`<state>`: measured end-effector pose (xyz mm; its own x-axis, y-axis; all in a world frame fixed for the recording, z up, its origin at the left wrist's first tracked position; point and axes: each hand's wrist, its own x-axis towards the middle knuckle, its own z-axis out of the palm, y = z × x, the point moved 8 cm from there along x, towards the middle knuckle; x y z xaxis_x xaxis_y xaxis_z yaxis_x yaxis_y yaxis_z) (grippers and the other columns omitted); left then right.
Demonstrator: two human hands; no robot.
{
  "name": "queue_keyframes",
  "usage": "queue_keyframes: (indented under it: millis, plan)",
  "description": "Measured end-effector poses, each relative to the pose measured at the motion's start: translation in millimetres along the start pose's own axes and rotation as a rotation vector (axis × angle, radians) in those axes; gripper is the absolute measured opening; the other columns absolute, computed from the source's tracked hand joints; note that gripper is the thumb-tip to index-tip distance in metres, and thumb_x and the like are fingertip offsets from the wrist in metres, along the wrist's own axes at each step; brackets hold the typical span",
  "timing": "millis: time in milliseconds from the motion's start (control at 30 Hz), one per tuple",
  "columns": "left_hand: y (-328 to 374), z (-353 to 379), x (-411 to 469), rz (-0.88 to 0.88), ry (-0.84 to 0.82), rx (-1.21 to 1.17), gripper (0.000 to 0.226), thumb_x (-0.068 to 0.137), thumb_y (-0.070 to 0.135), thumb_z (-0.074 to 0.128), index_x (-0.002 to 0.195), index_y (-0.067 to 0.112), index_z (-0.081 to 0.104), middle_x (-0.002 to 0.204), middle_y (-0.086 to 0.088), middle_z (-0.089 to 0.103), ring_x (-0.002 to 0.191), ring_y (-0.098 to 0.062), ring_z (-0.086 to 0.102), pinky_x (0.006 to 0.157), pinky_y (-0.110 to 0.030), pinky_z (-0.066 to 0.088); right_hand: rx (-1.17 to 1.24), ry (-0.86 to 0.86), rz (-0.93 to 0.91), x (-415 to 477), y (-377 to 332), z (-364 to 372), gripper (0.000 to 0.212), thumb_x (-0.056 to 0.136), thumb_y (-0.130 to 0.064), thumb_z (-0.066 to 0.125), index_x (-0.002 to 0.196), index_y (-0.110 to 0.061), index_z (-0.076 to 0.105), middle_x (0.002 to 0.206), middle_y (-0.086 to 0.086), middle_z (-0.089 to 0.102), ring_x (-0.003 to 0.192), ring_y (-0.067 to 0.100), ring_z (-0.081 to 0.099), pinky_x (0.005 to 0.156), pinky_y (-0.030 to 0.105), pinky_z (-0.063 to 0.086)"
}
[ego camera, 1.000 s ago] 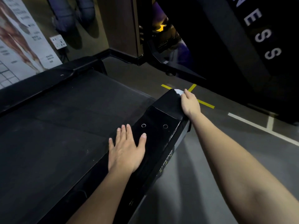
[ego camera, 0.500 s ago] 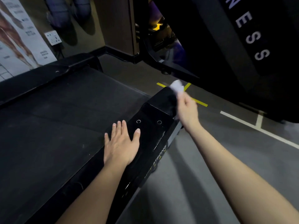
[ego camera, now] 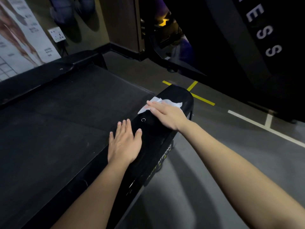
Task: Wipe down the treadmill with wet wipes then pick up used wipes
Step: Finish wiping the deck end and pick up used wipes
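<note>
the job looks to be in its wiping stage, and from this view i judge it somewhere in the middle. the right hand [ego camera: 166, 115] lies flat on a white wipe [ego camera: 171, 102], fingers straight and close together, pressing it down, not curled round it. the wipe is spread on top of the near side rail [ego camera: 148, 156] of the treadmill [ego camera: 179, 95], close to its rounded end. the left hand [ego camera: 124, 145] lies palm down with its fingers spread and holds nothing. it rests on the inner edge of the same rail, where the rail meets the belt [ego camera: 66, 121], just short of the right hand and not touching it.

i cannot tell from the surfaces what is already clean: the rail is glossy and the light is dim. i judge that the belt, the far side rail [ego camera: 49, 71] and any upper parts out of view may yet need wiping. picking up the used wipes is not yet done, since the only wipe showing is in use.

counted: one treadmill, one belt, two side rails, one wipe, two hands. no packet of wipes or second wipe shows. on the floor beyond the rail are yellow lines [ego camera: 203, 100] and white lines [ego camera: 264, 128]; on the wall are one poster [ego camera: 16, 38] and one socket [ego camera: 57, 34].
</note>
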<state>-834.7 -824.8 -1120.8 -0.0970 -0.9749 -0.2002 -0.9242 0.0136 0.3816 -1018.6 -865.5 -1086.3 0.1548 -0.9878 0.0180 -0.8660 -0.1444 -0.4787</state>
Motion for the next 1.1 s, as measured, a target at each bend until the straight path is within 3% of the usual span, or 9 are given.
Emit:
queue_keyframes:
  millis: [100, 200, 333, 533, 633, 700, 800, 900, 1100]
  plan:
    - [-2, -1, 0, -0.001, 0.009, -0.070, 0.067, 0.105, 0.034, 0.025, 0.166, 0.018, 0.004, 0.174, 0.007, 0.003, 0.158, -0.006, -0.005, 0.130, -0.042, 0.000, 0.173, 0.118, -0.034, -43, 2, -1, 0.033, 0.107, -0.044, 0.038, 0.110, -0.037, 0.071, 0.121, -0.020, 0.066, 0.122, 0.004, 0.052, 0.100, 0.034, 0.040]
    - [-1, -2, -2, 0.000, 0.011, -0.104, 0.068, 0.103, 0.031, 0.023, 0.166, 0.018, 0.002, 0.173, 0.007, 0.003, 0.158, -0.006, -0.004, 0.130, -0.040, 0.000, 0.572, 0.368, 0.064, -92, 17, 5, 0.045, 0.106, -0.042, 0.044, 0.068, -0.021, 0.060, 0.072, -0.005, 0.060, 0.074, 0.002, 0.050, 0.070, 0.032, 0.041]
    - [-1, -2, -2, 0.001, 0.014, -0.096, 0.068, 0.102, 0.030, 0.022, 0.166, 0.017, 0.001, 0.173, 0.006, 0.002, 0.158, -0.006, -0.004, 0.130, -0.041, 0.000, 1.152, 0.516, 0.463, -117, 47, 23, 0.061, 0.106, -0.040, 0.048, 0.081, 0.016, 0.054, 0.063, 0.024, 0.053, 0.053, 0.022, 0.053, 0.049, 0.029, 0.042]
    - [0, -3, -3, -0.006, 0.011, -0.107, 0.069, 0.101, 0.029, 0.022, 0.166, 0.016, 0.002, 0.173, 0.006, 0.002, 0.158, -0.006, -0.004, 0.130, -0.041, 0.001, 1.313, 0.677, 0.610, -89, 48, -22, 0.038, 0.100, -0.045, 0.050, 0.086, -0.014, 0.066, 0.067, 0.014, 0.060, 0.062, 0.029, 0.061, 0.062, 0.042, 0.052]
    - [0, -4, -3, -0.003, 0.014, -0.122, 0.068, 0.101, 0.028, 0.022, 0.166, 0.017, 0.005, 0.173, 0.007, 0.004, 0.158, -0.006, -0.003, 0.130, -0.040, 0.001, 1.058, 0.662, 0.453, -68, 29, -50, 0.039, 0.100, -0.039, 0.044, 0.070, -0.020, 0.061, 0.061, 0.006, 0.062, 0.064, 0.027, 0.062, 0.060, 0.033, 0.047]
    - [-1, -5, -3, -0.008, 0.023, -0.158, 0.066, 0.102, 0.026, 0.023, 0.166, 0.017, 0.010, 0.173, 0.007, 0.007, 0.158, -0.006, 0.000, 0.130, -0.039, 0.002, 0.883, 0.596, 0.283, -59, 1, -53, 0.038, 0.105, -0.037, 0.045, 0.079, -0.020, 0.067, 0.062, 0.001, 0.066, 0.056, 0.012, 0.062, 0.053, 0.026, 0.047]
    - [-4, -8, -3, -0.014, 0.060, -0.232, 0.063, 0.103, 0.025, 0.027, 0.165, 0.018, 0.019, 0.172, 0.005, 0.017, 0.158, -0.006, 0.006, 0.130, -0.035, 0.003, 0.371, 0.288, 0.068, -40, -23, -19, 0.022, 0.103, -0.030, 0.051, 0.117, -0.028, 0.068, 0.103, -0.019, 0.074, 0.099, 0.004, 0.065, 0.092, 0.029, 0.047]
    - [-5, -10, -5, -0.011, 0.077, -0.263, 0.061, 0.103, 0.024, 0.029, 0.164, 0.019, 0.025, 0.171, 0.004, 0.022, 0.158, -0.005, 0.009, 0.130, -0.034, 0.003, -0.030, 0.064, -0.125, -29, -29, 16, 0.030, 0.103, -0.033, 0.051, 0.123, -0.025, 0.071, 0.135, -0.008, 0.064, 0.138, 0.016, 0.045, 0.118, 0.029, 0.026]
    - [-4, -11, -5, -0.005, 0.076, -0.271, 0.061, 0.103, 0.024, 0.028, 0.163, 0.017, 0.025, 0.171, 0.004, 0.021, 0.158, -0.006, 0.008, 0.130, -0.035, 0.004, -0.242, 0.149, -0.130, -22, -39, 17, 0.043, 0.102, -0.049, 0.040, 0.124, -0.029, 0.072, 0.148, 0.005, 0.049, 0.137, 0.031, 0.036, 0.115, 0.035, 0.023]
